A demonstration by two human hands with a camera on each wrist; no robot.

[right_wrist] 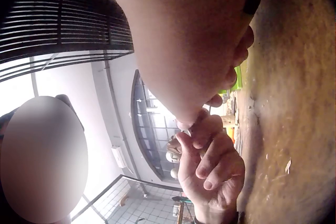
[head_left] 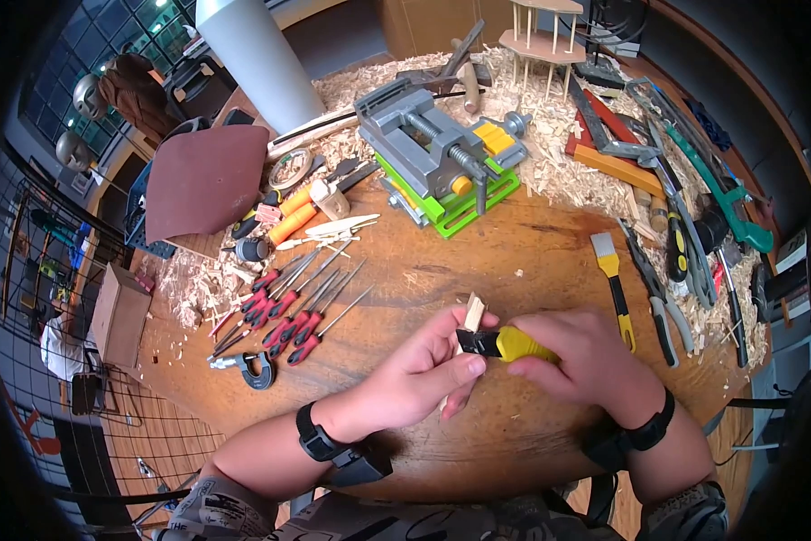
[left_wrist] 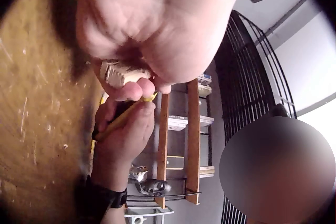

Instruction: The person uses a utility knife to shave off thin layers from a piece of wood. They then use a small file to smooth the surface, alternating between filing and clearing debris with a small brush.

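Over the near part of the workbench, my left hand grips a small pale piece of wood, one end poking up past the fingers. My right hand holds a yellow and black utility knife, its black front end laid across the wood. The left thumb lies along that black end. In the left wrist view the cut, rough end of the wood shows under the palm. The blade is hidden. From the right wrist, the right hand covers most of the knife, with the left fingers curled below it.
Red-handled files and a micrometer lie left of the hands. A grey vise on a green base stands beyond. On the right are a brush, pliers and saws. Wood shavings cover the back.
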